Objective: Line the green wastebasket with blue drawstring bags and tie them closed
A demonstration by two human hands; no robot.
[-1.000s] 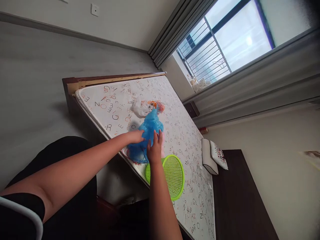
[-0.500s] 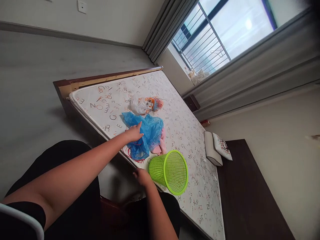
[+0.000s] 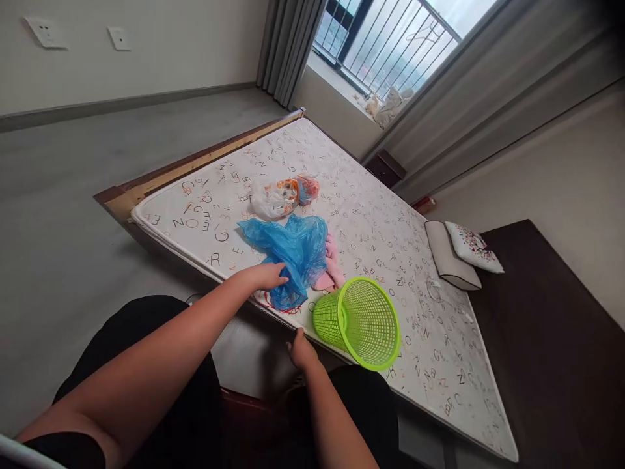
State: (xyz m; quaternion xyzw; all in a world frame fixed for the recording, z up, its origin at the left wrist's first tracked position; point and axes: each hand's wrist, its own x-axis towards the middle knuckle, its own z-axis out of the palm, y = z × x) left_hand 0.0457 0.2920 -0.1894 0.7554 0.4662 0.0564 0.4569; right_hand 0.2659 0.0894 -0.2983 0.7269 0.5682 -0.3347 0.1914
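A crumpled blue plastic bag (image 3: pixel 297 244) lies on the mattress near its front edge. My left hand (image 3: pixel 267 276) is on the bag's near left side, fingers bent into the film with a fold between them. Just below the mattress edge, my right hand (image 3: pixel 303 352) hangs with thumb and fingers apart, holding nothing. A green mesh basket (image 3: pixel 329 319) lies tilted on its side right of that hand, mouth toward the lower right. Pink cloth (image 3: pixel 333 260) shows beside the blue bag, and something with red strands (image 3: pixel 291 311) peeks out under it.
The mattress (image 3: pixel 381 234) has printed letters. Beyond the blue bag lie a white plastic bag (image 3: pixel 268 200) and an orange-and-blue bundle (image 3: pixel 307 189). A bolster (image 3: pixel 452 257) and a flowered pillow (image 3: pixel 472 246) rest at the right. A wooden bed frame (image 3: pixel 117 198) borders the left.
The view has shifted, with more of the bed's right side showing. My left hand has slid toward the bag's near side, its fingers less stretched. My right hand stays near the mattress edge.
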